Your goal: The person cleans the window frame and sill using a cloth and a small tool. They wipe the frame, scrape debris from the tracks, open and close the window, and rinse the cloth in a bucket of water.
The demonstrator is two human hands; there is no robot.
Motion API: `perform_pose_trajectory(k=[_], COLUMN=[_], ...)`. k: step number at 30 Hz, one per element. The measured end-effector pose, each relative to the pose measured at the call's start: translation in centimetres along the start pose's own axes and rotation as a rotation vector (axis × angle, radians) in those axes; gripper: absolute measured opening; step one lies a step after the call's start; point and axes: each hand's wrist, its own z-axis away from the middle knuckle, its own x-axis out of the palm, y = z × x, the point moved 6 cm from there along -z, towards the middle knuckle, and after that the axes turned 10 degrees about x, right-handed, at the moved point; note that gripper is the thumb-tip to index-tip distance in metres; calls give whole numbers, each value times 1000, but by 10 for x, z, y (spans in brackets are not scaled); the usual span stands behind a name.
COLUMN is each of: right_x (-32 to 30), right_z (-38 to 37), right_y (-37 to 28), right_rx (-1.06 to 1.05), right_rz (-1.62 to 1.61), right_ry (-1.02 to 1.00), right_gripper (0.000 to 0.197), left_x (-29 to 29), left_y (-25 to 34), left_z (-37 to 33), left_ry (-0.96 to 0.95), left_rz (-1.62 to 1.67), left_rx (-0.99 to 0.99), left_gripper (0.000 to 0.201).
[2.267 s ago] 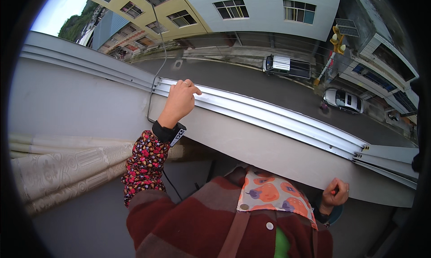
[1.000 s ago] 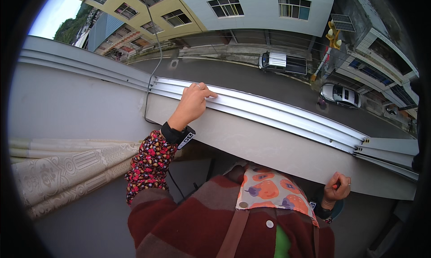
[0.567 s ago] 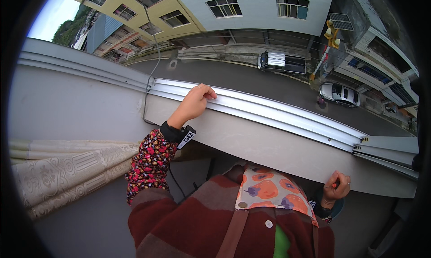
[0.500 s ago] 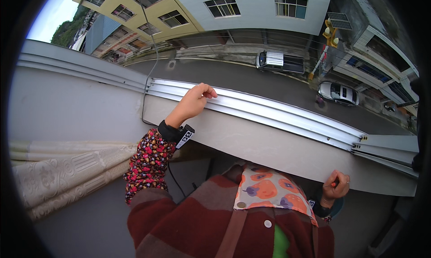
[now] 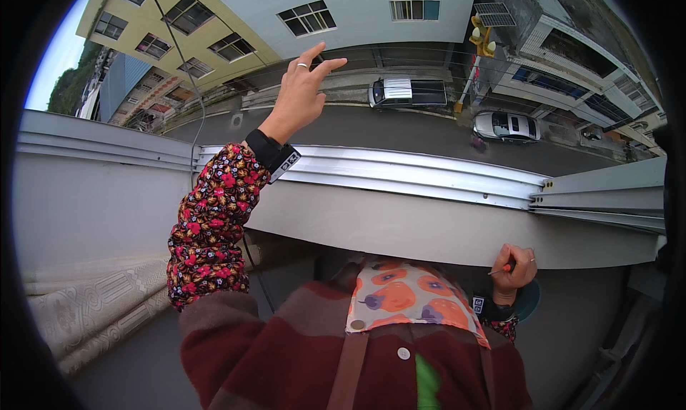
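My left hand [image 5: 296,96] is stretched out beyond the metal window track [image 5: 400,168], over the street side. Its fingers are spread, with nothing held, and a ring shows on one finger. Near the inner edge of the pale windowsill [image 5: 400,221], my right hand [image 5: 522,274] is closed around a small orange-handled tool [image 5: 507,268]. A thin shaft pokes out from its fingers; most of the tool is hidden in the grip. The track has several bright parallel rails.
A sliding window frame [image 5: 607,188] stands at the track's right end. Along the left, a thin cable [image 5: 194,146] hangs down. A patterned curtain [image 5: 107,313] is bunched at lower left, and a bluish bucket-like rim [image 5: 529,301] shows behind my right wrist. Far below lies a street with parked vehicles.
My left hand has lifted off the window track and reached outward, its curled fingers now spread. My right hand still grips the orange-handled tool. The view has shifted somewhat.
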Motion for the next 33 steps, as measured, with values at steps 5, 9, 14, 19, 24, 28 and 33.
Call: perform_pose_trajectory(k=[5, 9, 14, 19, 24, 28, 33], right_x=[-1, -1, -1, -1, -1, -2, -2], right_z=[0, 2, 2, 2, 1, 0, 0], right_y=[2, 4, 5, 5, 4, 3, 2], right_rx=[-2, 1, 8, 20, 8, 12, -6], right_rz=[-11, -21, -24, -38, -26, -31, -30], right_ry=[0, 23, 29, 24, 15, 18, 44], right_gripper=[15, 16, 16, 17, 17, 18, 18], left_x=[45, 37, 30, 30, 35, 43, 44], left_y=[2, 32, 64, 89, 102, 100, 100], left_z=[3, -7, 6, 29, 45, 50, 42], left_ry=[-621, -284, -254, -337, -363, -416, -490], left_rz=[-201, -193, -2, 207, 143, 110, 281], left_rx=[-144, 129, 433, 490, 639, 618, 445], left_gripper=[14, 14, 15, 23, 54, 58, 47])
